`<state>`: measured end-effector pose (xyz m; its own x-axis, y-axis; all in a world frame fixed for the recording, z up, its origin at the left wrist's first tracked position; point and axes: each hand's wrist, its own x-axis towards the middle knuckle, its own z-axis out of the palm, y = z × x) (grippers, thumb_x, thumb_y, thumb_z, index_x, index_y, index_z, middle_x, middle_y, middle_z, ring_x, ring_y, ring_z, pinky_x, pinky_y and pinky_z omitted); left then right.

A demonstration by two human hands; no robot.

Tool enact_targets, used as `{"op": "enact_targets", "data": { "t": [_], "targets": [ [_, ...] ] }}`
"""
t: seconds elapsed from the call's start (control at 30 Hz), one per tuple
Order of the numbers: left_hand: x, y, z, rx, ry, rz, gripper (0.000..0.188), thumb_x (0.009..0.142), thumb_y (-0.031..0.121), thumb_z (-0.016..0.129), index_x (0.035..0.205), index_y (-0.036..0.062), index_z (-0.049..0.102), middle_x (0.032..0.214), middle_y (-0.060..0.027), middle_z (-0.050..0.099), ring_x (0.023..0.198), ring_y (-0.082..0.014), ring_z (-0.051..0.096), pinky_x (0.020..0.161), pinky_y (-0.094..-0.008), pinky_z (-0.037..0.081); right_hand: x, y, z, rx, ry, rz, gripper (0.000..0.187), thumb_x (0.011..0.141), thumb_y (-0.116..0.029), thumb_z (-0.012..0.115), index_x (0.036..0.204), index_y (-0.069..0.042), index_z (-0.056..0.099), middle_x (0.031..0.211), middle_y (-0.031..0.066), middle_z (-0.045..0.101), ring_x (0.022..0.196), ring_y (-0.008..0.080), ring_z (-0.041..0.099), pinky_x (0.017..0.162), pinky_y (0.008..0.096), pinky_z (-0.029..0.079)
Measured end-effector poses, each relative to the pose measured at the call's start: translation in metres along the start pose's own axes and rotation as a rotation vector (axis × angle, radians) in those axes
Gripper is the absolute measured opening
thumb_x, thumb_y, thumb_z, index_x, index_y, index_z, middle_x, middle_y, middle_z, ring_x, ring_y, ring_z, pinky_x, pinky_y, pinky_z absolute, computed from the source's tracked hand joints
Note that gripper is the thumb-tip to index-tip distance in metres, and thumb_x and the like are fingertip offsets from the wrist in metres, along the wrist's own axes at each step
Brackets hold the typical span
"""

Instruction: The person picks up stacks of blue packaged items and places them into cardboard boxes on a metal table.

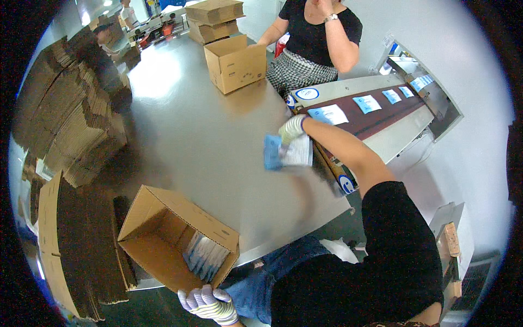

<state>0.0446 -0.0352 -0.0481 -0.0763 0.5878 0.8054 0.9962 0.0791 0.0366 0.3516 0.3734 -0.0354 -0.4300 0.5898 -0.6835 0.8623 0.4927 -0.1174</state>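
Observation:
My right hand (pixel 292 129), in a striped knit glove, grips a flat blue-and-white packet (pixel 297 151) above the metal table beside the conveyor's end. The packet is slightly blurred. My left hand (pixel 210 305), gloved the same way, holds the near edge of an open cardboard box (pixel 155 240) at the table's front edge. The box is tilted with its opening toward me. Several similar packets (pixel 206 257) stand in a row inside it, at its right side.
A brown conveyor belt (pixel 359 121) at the right carries more packets (pixel 368 103). Across the metal table (pixel 180 136), a co-worker (pixel 321 32) sits near another open cardboard box (pixel 235 65). Flattened cartons are stacked behind it (pixel 215 13); tall carton stacks (pixel 71 109) line the left.

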Motion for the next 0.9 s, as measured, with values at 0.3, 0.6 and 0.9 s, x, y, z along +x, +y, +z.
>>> {"op": "enact_targets", "data": {
  "t": [0.3,0.6,0.9],
  "targets": [
    [0.011,0.002,-0.014,0.000,-0.056,0.054,0.020,0.091,0.025,0.042,0.079,0.0097,0.048,0.075,-0.0074,0.042,0.073,-0.0240,0.045,0.089,-0.0499,0.042,-0.093,-0.111,0.099,-0.358,0.418,-0.231,0.065,0.068,-0.039,0.072,0.118,-0.002,0.052,0.100,0.0237,0.063,0.095,0.0372,0.062,0.079,0.0452,0.051],
    [0.044,0.043,-0.046,-0.044,-0.150,0.055,0.015,0.083,0.028,0.052,0.078,0.0141,0.050,0.066,-0.0038,0.043,0.068,-0.0229,0.046,0.086,-0.0480,0.042,-0.169,-0.192,-0.011,0.760,0.747,-1.297,0.038,0.079,-0.024,0.067,0.112,-0.007,0.059,0.112,0.0094,0.063,0.098,0.0242,0.062,0.083,0.0375,0.051],
    [0.041,0.060,-0.066,-0.021,-0.247,0.126,0.023,0.084,0.034,0.054,0.083,0.0113,0.052,0.077,-0.0042,0.049,0.075,-0.0227,0.049,0.090,-0.0468,0.038,-0.124,-0.332,0.004,-0.362,0.969,-0.800,0.079,0.069,-0.021,0.071,0.137,-0.003,0.034,0.109,0.0194,0.054,0.095,0.0317,0.055,0.087,0.0438,0.046]
  ]
}}
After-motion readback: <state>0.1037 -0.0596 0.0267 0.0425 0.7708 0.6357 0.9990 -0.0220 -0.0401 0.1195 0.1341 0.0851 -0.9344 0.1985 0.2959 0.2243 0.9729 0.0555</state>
